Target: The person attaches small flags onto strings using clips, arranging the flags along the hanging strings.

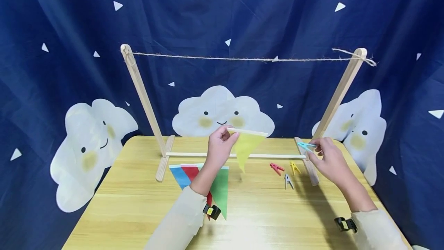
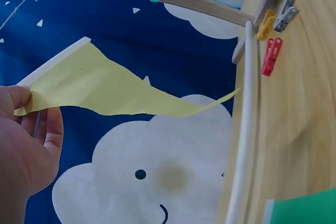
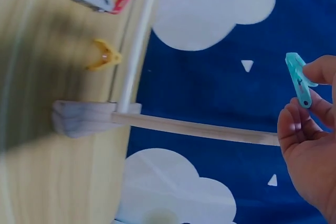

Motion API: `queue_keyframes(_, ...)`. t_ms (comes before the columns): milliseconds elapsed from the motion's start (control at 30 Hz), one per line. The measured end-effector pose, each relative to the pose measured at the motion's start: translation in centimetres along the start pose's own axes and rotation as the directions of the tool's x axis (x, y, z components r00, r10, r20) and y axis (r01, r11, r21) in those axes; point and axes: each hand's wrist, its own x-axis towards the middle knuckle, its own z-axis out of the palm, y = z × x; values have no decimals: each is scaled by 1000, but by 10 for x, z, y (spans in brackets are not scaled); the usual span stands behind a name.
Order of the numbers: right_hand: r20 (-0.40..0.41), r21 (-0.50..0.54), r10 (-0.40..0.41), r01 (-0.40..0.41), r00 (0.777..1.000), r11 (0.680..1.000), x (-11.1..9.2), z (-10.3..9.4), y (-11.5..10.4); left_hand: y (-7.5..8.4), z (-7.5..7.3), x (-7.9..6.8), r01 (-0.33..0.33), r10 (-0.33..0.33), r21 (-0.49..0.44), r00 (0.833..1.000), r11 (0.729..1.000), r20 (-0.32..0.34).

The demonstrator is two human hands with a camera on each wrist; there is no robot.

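A yellow triangular pennant (image 1: pixel 247 144) with a white top strip hangs point down from my left hand (image 1: pixel 220 147), which pinches one end of the strip. In the left wrist view the pennant (image 2: pixel 113 85) spreads out from thumb and fingertips. My right hand (image 1: pixel 327 157) pinches a light blue clothespin (image 1: pixel 306 146) beside the right post; the right wrist view shows the clothespin (image 3: pixel 299 80) between thumb and fingers. On the table below lie a red clothespin (image 1: pixel 276 168), a yellow clothespin (image 1: pixel 295 168) and a grey clothespin (image 1: pixel 288 181).
A twine line (image 1: pixel 225 58) runs between the left post (image 1: pixel 143 99) and right post (image 1: pixel 341 92) of a wooden stand. Its low crossbar (image 1: pixel 277 156) joins the feet. Blue (image 1: pixel 180 175), red (image 1: pixel 190 171) and green pennants (image 1: pixel 221 188) overlap on the table (image 1: pixel 114 203), partly behind my left forearm.
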Motion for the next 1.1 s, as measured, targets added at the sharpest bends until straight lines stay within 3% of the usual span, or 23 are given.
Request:
queue_keyframes(200,-109,-2,-12,12,994,1000,18,-11,-5,7,4,15,-23,23,2,999,1000,-42)
queue_keyframes(533,-214,75,26,-10,976,997,40,-42,-20,30,19,39,-54,53,-46,998,997,-16)
queue_keyframes(833,-262,54,12,3,965,999,51,-69,-30,43,35,55,-41,39,-85,999,996,-27)
queue_keyframes(1100,-284,24,-21,29,959,999,68,-90,-40,61,53,69,-22,21,-181,1000,983,-8)
